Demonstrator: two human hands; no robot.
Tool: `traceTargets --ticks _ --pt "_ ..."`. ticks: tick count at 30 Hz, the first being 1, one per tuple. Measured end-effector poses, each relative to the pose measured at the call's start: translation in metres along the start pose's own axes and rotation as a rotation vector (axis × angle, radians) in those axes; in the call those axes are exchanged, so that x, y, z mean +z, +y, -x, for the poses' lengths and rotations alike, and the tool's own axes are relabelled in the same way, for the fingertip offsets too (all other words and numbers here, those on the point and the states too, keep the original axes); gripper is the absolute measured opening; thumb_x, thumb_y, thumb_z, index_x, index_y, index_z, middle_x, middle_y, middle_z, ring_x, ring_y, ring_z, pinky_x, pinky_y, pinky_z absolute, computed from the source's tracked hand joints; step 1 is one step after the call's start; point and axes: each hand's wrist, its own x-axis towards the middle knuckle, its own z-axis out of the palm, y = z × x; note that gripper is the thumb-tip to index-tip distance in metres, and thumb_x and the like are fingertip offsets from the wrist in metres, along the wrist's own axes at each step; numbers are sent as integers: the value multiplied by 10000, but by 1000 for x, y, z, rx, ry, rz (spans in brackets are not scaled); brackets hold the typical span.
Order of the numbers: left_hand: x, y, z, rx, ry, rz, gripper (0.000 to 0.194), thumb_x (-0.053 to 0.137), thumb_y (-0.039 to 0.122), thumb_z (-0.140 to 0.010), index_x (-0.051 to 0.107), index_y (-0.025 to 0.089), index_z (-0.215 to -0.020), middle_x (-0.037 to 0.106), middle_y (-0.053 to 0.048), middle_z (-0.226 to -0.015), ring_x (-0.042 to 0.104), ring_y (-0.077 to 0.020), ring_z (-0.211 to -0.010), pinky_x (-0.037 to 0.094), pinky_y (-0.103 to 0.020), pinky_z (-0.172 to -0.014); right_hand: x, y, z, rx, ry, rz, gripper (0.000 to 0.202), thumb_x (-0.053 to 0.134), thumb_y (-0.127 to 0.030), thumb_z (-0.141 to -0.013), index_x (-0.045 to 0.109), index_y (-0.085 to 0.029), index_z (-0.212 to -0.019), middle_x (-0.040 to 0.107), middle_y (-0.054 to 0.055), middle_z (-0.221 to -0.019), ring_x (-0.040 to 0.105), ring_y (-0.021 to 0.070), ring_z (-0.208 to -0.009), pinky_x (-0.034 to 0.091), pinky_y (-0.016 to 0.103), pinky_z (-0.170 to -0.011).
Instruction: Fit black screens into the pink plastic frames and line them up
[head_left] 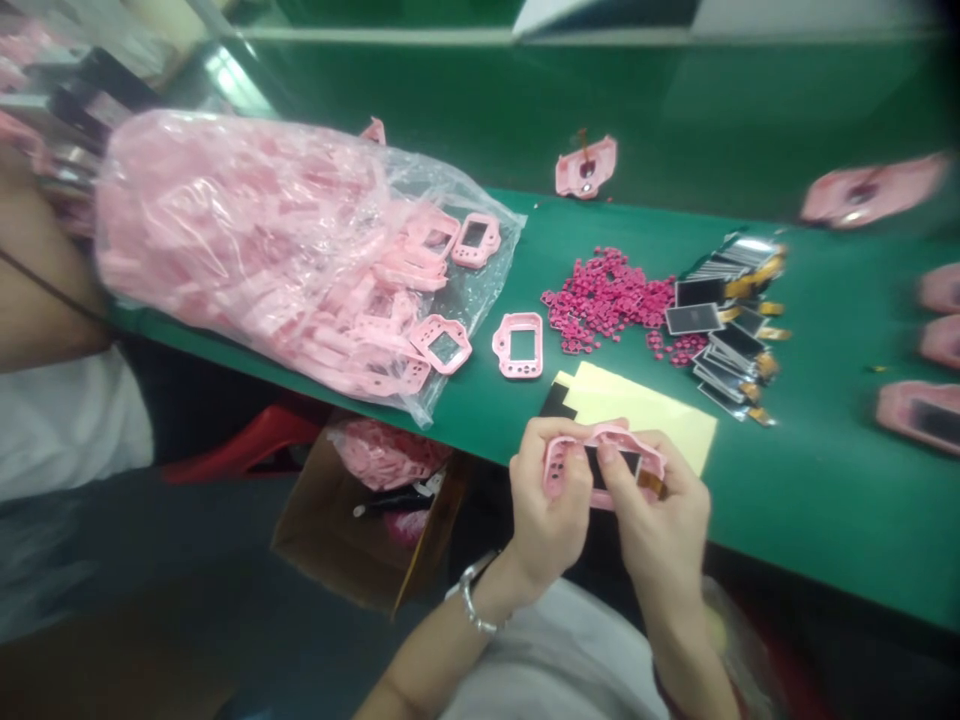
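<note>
Head view: both hands are gripping one pink frame [604,462] over the near edge of the green bench [825,500]. Left hand [547,510] is clamped on the frame's left end; right hand [660,520] is clamped on its right, thumb pressing a dark screen [611,467]. Yellow sheet [645,405] is lying just beyond. Loose frame [518,346], beads [607,295] and bag [285,250] are lying farther off.

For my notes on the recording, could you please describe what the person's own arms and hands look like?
Both forearms are bare, with no sleeves or gloves. The left hand has a silver beaded bracelet at the wrist. The right hand shows no ring or band, and its wrist is bare. The fingers are uncovered, with short nails.
</note>
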Motion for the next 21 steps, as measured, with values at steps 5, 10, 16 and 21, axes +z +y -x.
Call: traceTargets --ticks 5,10,16,21 --pt "2 5 -1 17 45 -54 76 558 203 -1022 634 209 -1025 752 -34 -874 748 -157 -780 591 -252 -752 8 -6 9 30 50 -15 261 789 -439 -856 713 -189 -858 628 -22 -688 541 105 -548 562 211 -455" --pt "1 13 0 76 89 -51 72 568 202 -1021 635 221 -1004 744 -18 -849 730 -140 -752 579 -225 -726 15 -17 18 9 77 -45 215 754 -398 -897 683 -197 -869 679 -2 -777 622 133 -665 577 239 -575" --pt "0 19 4 84 111 -67 56 598 225 -1020 653 227 -1008 730 -12 -841 708 -127 -740 568 -206 -702 13 -12 17 -90 82 23 191 738 -378 -899 691 -196 -868 689 1 -767 610 137 -642 547 251 -574" --pt "0 19 6 46 100 12 72 592 264 -1032 626 220 -986 745 -16 -833 739 -138 -743 581 -217 -692 12 -7 18 -264 133 93 149 750 -326 -879 691 -196 -835 697 7 -751 630 132 -638 520 223 -551"
